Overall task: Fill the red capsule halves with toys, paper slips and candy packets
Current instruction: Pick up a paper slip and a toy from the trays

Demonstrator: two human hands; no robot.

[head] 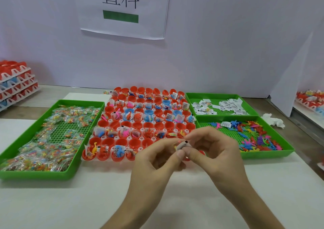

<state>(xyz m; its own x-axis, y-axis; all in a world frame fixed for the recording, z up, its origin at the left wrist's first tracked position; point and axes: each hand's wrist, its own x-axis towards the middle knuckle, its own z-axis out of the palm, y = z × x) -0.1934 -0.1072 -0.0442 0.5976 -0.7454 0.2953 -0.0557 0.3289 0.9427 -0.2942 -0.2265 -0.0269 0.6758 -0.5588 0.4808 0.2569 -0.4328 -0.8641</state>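
A white rack [152,138] in the middle of the table holds many red capsule halves [138,125] and a few blue ones; several hold toys, slips and candy. Just in front of the rack's near right corner my left hand [156,157] and my right hand [213,148] meet. Together their fingertips pinch a small folded paper slip [181,145], with a bit of clear candy packet showing beside it. A red capsule half [202,152] peeks out under my right hand.
A green tray of candy packets [52,137] lies left of the rack. On the right, a green tray of paper slips [222,104] sits behind a green tray of coloured toys [254,137]. Stacked racks [15,81] stand at far left, crumpled tissue [273,121] at right.
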